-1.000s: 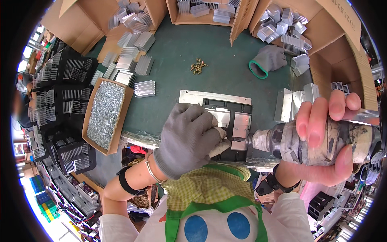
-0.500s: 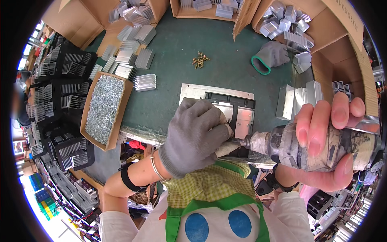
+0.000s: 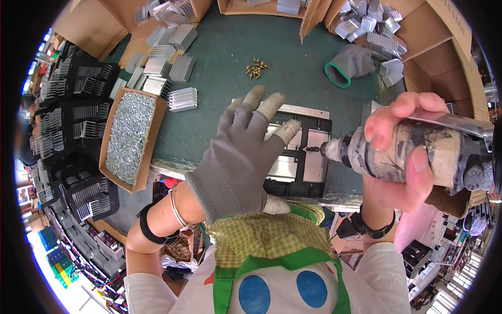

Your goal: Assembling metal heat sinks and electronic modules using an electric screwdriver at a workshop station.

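Observation:
My left hand (image 3: 243,149), in a grey knit glove with taped fingertips, is open with its fingers spread. It reaches over the left side of a black frame (image 3: 298,172) holding silvery metal plates, and hides part of it. Under the frame's far side shows a flat metal plate (image 3: 306,111). My bare right hand (image 3: 402,146) is wrapped round a power screwdriver (image 3: 413,152) bound in worn tape. The screwdriver lies nearly level, its bit (image 3: 314,149) pointing left over the frame's right part. Whether the bit touches anything, I cannot tell.
Brass-coloured screws (image 3: 256,68) lie in a small pile beyond the frame. A cardboard tray (image 3: 161,110) of small silvery screws stands left, near loose heat sinks (image 3: 183,99) and stacked black frames (image 3: 86,128). A spare grey glove (image 3: 353,65) and open cardboard boxes (image 3: 434,44) are at far right.
My left hand has opened from a closed grip near the bit, spreading its fingers. The screwdriver has shifted up in view, and its bit has come away from the left hand.

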`<state>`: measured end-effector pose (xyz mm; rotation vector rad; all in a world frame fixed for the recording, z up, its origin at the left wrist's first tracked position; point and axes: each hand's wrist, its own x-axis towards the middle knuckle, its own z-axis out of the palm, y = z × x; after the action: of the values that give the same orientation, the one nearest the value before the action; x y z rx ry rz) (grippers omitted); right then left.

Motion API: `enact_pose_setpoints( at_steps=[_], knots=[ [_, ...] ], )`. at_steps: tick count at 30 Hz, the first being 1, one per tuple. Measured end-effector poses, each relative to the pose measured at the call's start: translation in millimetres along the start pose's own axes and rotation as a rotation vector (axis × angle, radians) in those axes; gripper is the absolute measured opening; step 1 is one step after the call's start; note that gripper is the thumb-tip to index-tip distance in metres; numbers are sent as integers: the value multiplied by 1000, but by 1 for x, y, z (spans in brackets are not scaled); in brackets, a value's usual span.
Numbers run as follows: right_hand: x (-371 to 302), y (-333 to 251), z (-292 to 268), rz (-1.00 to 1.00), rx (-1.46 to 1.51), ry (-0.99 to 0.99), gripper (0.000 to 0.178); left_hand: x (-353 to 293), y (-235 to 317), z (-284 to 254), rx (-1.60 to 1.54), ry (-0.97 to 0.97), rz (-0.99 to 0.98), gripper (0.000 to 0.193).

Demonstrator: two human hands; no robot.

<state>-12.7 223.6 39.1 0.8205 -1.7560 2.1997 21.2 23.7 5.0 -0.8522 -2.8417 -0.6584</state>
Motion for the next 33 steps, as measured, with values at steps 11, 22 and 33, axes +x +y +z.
enact_pose_setpoints(
  at_steps=[11,22,33],
  knots=[
    [3,-2,-9,-77,166,-87,58,8,-4,3,-72,-116,95,78],
    [-3,2,6,77,-33,42,56,1,-7,-2,48,-135,75,91],
    [3,9,22,105,-42,-103,54,-1,-9,11,-66,-155,42,91]
  ],
)
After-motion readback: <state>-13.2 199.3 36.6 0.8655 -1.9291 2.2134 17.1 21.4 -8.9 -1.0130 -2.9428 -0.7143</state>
